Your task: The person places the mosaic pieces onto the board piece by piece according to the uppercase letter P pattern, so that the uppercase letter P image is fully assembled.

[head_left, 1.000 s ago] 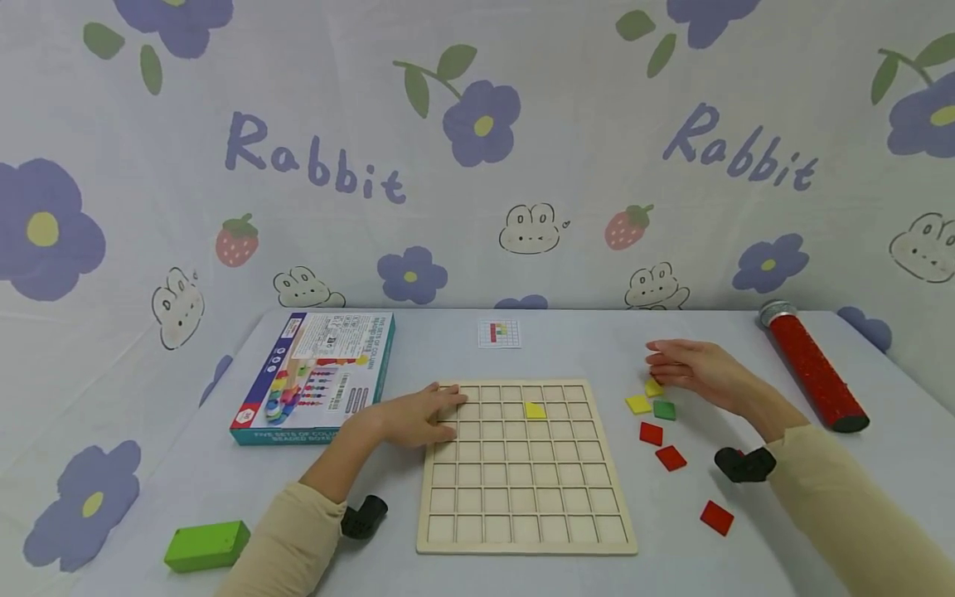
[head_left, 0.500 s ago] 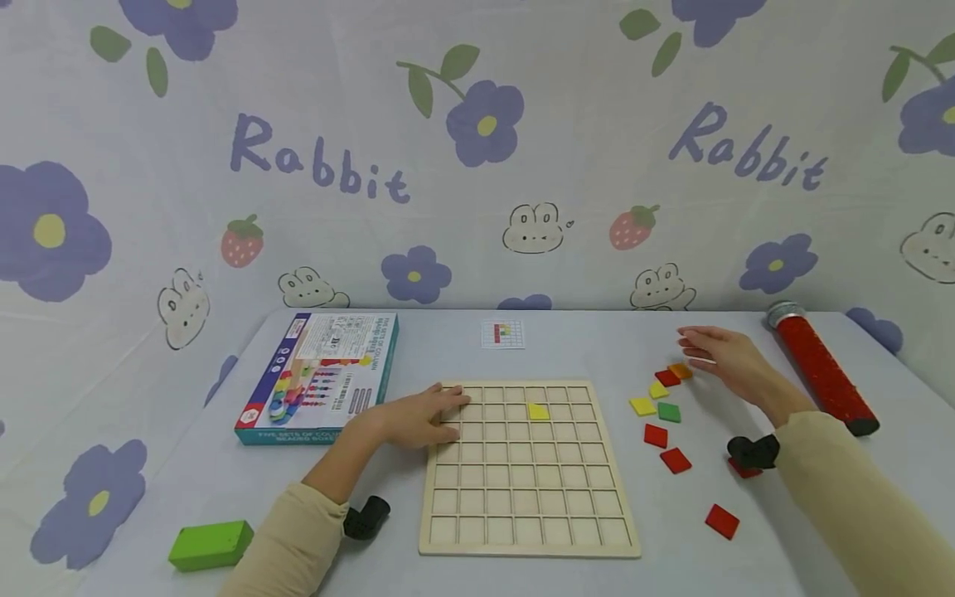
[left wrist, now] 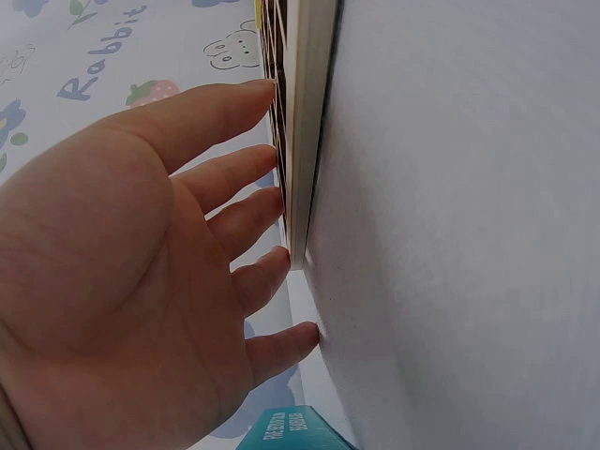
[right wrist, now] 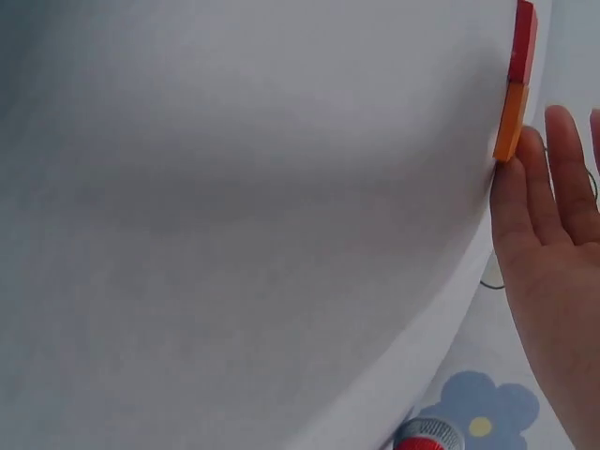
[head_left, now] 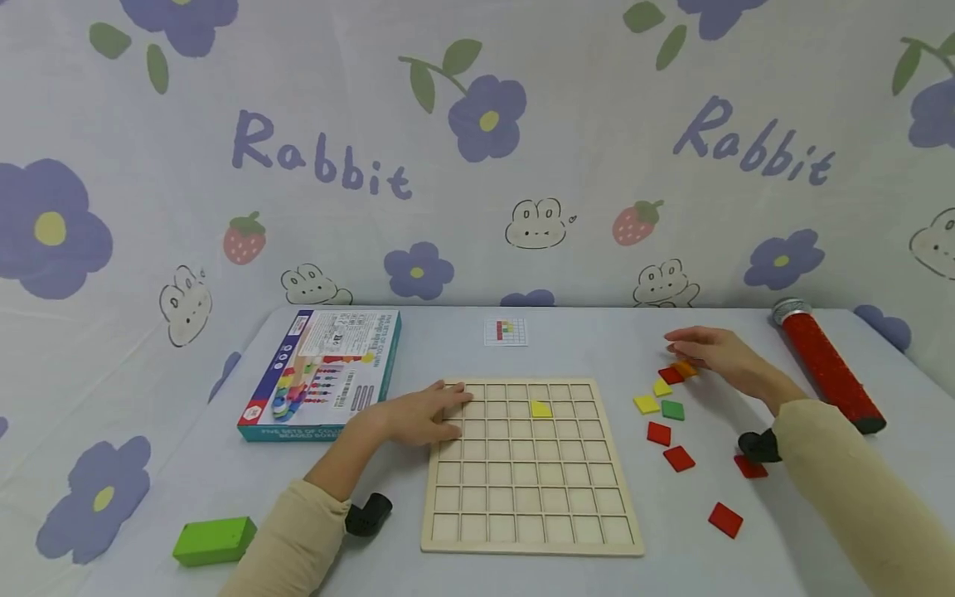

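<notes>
My left hand rests on the upper left corner of a pale wooden grid board, fingertips on its edge. One yellow tile lies in a cell near the board's far side. To the right, my right hand is low over the table with its fingers extended. Its fingers touch or nearly touch an orange tile, which adjoins a red tile. Close by lie a small yellow tile, another yellow tile, a green tile and several more red tiles.
Behind the board lies a small card printed with a coloured grid. A flat toy box is at the left, with a green block nearer the front. At the far right lies a red tube with a silver head.
My right hand has moved right off the tiles, uncovering the red and orange ones, then come slightly back to the orange tile. The left hand stays on the board. The head view has shifted slightly.
</notes>
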{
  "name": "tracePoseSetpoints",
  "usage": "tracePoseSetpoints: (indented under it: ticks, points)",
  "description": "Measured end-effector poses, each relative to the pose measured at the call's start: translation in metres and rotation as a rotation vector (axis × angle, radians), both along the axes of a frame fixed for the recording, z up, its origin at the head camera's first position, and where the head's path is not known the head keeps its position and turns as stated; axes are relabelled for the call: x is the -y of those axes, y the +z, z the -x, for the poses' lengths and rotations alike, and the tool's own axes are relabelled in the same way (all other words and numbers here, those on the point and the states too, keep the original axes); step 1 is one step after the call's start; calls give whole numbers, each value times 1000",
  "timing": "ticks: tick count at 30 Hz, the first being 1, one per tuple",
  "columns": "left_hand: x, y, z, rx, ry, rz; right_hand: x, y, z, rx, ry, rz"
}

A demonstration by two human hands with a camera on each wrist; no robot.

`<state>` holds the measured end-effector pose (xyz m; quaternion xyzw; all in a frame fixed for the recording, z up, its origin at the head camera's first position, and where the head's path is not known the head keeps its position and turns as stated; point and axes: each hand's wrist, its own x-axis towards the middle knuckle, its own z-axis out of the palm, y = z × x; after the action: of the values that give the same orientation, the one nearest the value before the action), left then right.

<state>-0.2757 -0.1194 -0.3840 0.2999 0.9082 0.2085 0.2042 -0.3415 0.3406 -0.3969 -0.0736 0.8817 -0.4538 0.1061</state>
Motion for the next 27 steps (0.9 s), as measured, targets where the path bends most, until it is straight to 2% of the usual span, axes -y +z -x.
tracePoseSetpoints:
  ticks: [7,16,27]
  points:
    - [0,1,0,1,0,4,-15,-3,-4,16,-1,-79]
    - [2,-1,1,10,1,-10,-19,-4,-9,2,-5,-187]
    - [0,-3,2,0,-2,-22,-20,0,-14,27,-7,-223]
